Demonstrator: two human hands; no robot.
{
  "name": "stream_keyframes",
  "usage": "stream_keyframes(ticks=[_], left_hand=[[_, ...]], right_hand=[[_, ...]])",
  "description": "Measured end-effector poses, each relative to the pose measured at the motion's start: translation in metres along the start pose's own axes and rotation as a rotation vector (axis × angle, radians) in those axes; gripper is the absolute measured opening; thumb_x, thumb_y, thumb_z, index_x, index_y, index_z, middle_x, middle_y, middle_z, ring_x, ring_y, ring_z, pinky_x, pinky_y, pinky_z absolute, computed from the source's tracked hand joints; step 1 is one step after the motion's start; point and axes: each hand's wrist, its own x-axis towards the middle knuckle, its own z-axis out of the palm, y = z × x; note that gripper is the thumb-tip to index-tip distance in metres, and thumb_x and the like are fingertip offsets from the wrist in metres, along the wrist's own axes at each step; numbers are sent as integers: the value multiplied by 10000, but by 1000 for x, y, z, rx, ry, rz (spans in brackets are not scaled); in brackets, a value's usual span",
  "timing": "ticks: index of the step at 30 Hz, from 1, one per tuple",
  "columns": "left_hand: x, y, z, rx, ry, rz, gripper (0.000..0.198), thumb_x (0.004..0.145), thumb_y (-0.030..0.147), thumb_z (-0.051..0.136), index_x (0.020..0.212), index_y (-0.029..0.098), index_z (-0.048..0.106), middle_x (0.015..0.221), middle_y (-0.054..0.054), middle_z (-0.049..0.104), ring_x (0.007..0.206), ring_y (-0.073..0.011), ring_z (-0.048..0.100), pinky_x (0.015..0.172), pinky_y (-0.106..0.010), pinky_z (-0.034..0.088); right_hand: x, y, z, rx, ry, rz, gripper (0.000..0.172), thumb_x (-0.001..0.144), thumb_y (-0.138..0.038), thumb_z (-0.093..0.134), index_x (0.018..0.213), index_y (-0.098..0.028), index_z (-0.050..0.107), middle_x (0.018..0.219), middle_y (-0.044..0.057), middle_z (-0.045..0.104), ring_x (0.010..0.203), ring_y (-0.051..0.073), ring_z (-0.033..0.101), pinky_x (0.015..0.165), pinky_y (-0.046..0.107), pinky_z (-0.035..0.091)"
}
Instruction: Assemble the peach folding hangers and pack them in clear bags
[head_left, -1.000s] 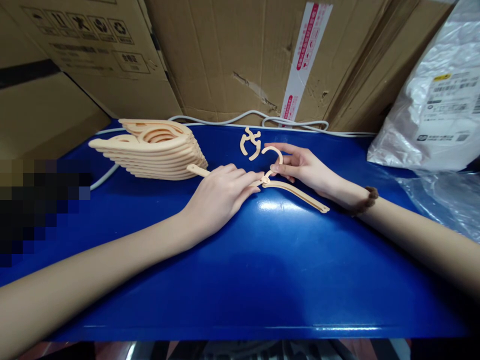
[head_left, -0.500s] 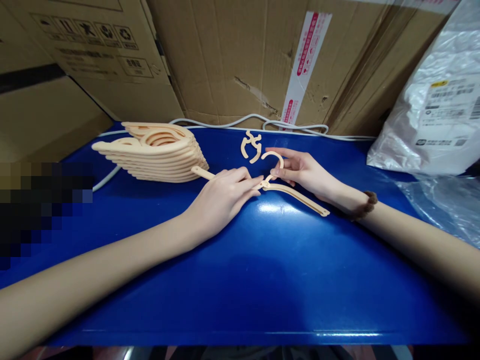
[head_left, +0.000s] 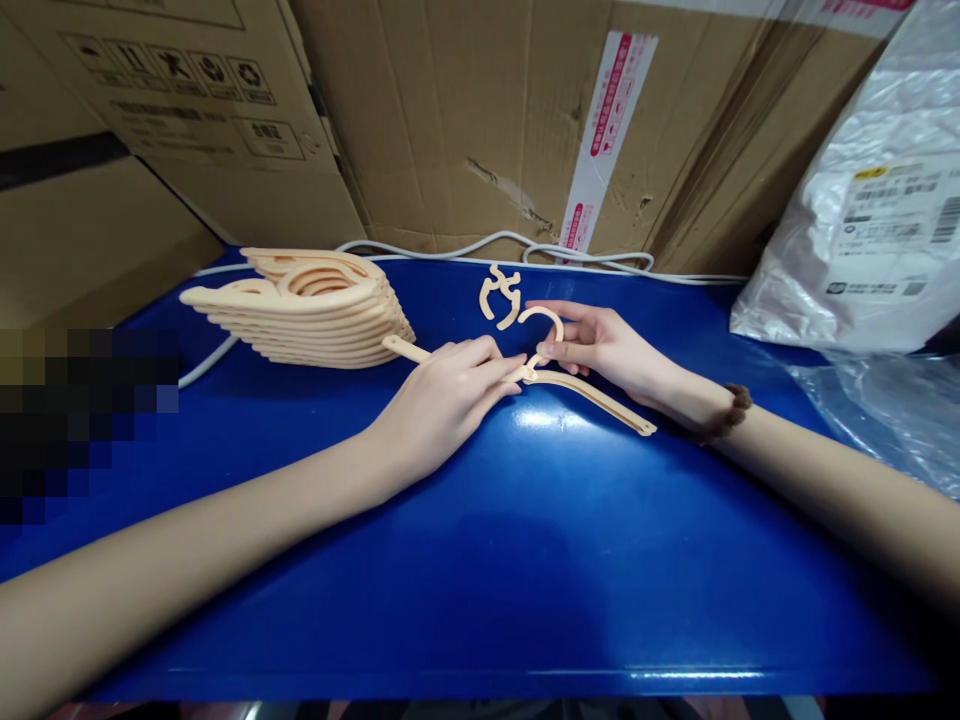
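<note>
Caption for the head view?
Left hand rests on a hanger, right hand pinching its hook, on a blue table beside a stack of hangers.

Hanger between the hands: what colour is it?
The hanger is pale peach, seen best in the head view.

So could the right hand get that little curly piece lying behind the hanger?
Probably yes. The right hand is close to the curly piece, with only blue table between them, though its fingers are busy pinching the hanger's hook.
</note>
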Motion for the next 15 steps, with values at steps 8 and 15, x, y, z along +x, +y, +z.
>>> stream_keyframes(ticks=[8,15], left_hand=[[13,10,-16,-65,-184,-267,286,1017,286,502,1062,162,755,967,-64,733,941,-249,640,810,-353,434],[29,4,-33,-412,-199,-471,239,921,331,589,956,178,770,863,-16,760,767,-166,637,693,-273,429]], right_hand=[[2,-3,0,-116,-93,-67,596,845,-318,733,1367,-154,497,911,23,740,856,168,706,750,296,557],[-12,-37,-14,-968,25,-164,619,851,-589,677,1296,-169,582,836,22,718,701,191,651,616,305,448]])
